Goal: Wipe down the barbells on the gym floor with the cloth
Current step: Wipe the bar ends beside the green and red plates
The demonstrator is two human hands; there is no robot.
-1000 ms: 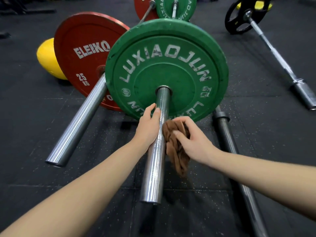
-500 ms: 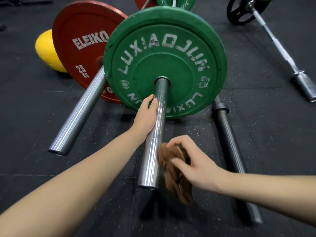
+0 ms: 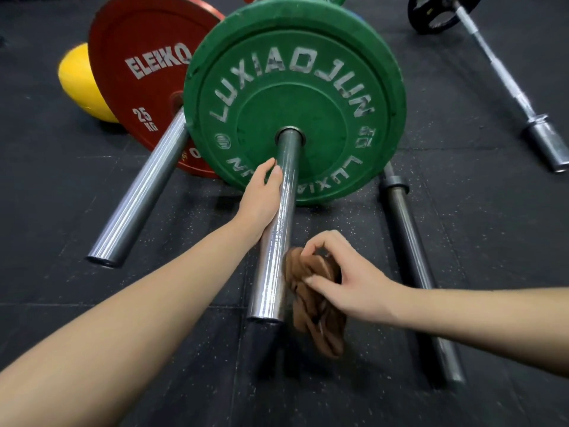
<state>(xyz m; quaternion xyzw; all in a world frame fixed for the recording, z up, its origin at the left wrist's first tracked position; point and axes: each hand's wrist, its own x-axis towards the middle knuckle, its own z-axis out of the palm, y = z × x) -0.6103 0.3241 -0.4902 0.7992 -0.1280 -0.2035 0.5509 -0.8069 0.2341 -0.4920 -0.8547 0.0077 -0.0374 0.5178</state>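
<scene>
A steel barbell sleeve (image 3: pixel 274 248) points toward me out of a green plate (image 3: pixel 295 97) marked LUXIAOJUN. My left hand (image 3: pixel 261 201) lies along the sleeve's left side near the plate, fingers straight against the metal. My right hand (image 3: pixel 341 275) pinches a crumpled brown cloth (image 3: pixel 314 300) beside the sleeve's near end, on its right. The cloth hangs down past the sleeve tip.
A second sleeve (image 3: pixel 138 195) with a red ELEIKO 25 kg plate (image 3: pixel 144 78) lies to the left, a yellow ball (image 3: pixel 80 81) behind it. A dark bare bar (image 3: pixel 412 254) lies on the black rubber floor (image 3: pixel 77 303) right of my hand. Another barbell (image 3: pixel 508 84) with a black plate (image 3: pixel 437 13) is far right.
My right hand has slid the cloth from near the green plate down along the sleeve to its near end. My left hand has stayed on the sleeve.
</scene>
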